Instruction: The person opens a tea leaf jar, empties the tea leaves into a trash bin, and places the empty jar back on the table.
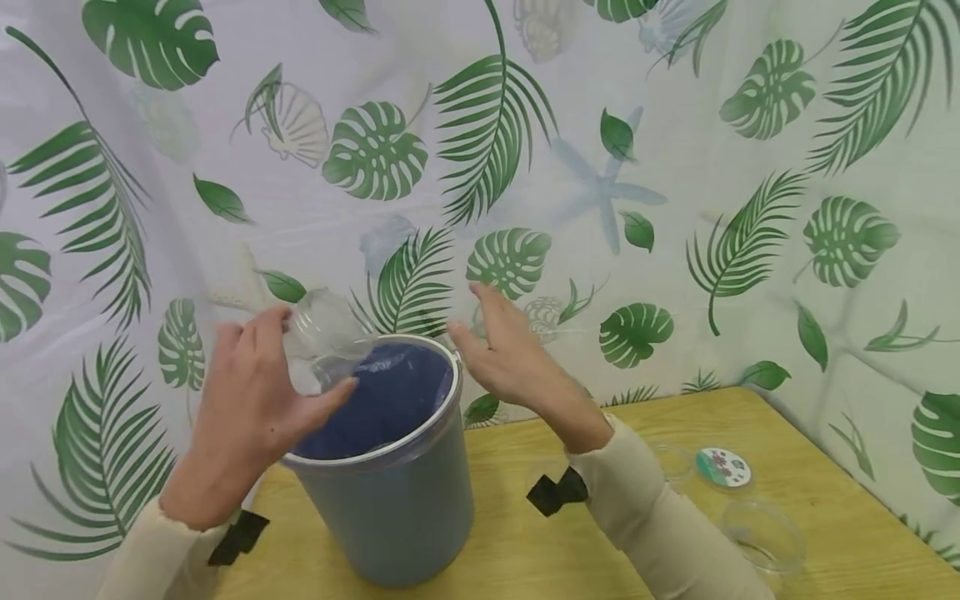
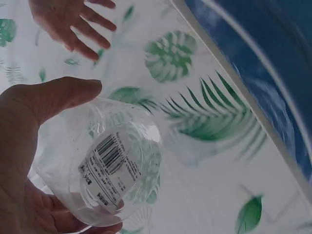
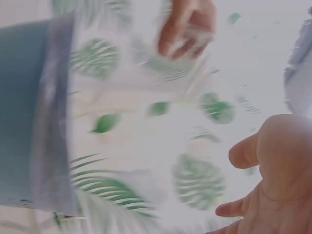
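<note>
My left hand (image 1: 251, 392) grips a clear plastic tub (image 1: 326, 325) between thumb and fingers, over the near left rim of a grey-blue bin (image 1: 405, 508). A white barcode label (image 2: 111, 165) shows through the tub in the left wrist view. The bin is lined with a clear bag folded over its rim, and its inside looks dark blue. Beside the bin's right rim my right hand (image 1: 502, 350) is raised with fingers extended and nothing in it. The right wrist view shows its thumb and fingers (image 3: 278, 180) spread apart from the bin's side.
On the wooden table (image 1: 525, 550) at the right lie a round lid with a printed label (image 1: 722, 467), a clear round dish (image 1: 765, 537) and a clear ring-shaped piece (image 1: 671, 461). A leaf-patterned sheet (image 1: 570, 275) hangs behind the table.
</note>
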A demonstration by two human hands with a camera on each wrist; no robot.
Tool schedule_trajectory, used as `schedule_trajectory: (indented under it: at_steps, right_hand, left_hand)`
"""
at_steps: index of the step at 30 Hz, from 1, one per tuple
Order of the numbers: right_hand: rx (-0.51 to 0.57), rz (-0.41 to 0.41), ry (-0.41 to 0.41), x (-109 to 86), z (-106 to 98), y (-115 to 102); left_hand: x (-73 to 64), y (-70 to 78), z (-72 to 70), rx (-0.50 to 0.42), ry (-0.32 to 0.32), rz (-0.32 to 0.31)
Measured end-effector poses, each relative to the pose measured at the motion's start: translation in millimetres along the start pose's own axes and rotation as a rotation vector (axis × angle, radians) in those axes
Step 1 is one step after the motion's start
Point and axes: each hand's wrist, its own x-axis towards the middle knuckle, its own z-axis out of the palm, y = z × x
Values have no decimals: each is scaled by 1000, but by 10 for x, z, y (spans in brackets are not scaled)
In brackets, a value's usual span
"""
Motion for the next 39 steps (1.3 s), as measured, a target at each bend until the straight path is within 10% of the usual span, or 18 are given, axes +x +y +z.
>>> schedule_trajectory:
  at_steps: [6, 16, 24, 39]
  right_hand:
    - [94, -35, 54, -522, -209, 4]
    - [184, 174, -25, -1121, 82, 498]
    - [280, 368, -18, -1356, 436, 1026]
    - [233, 554, -2, -1473, 676, 1661]
  left_hand:
    - [-437, 577, 69, -319, -19, -73]
    - [-1210, 1173, 733, -652, -417, -353]
    - [-1457, 1230, 1465, -736, -641, -459]
    - [-1679, 1605, 2320, -791, -680, -476]
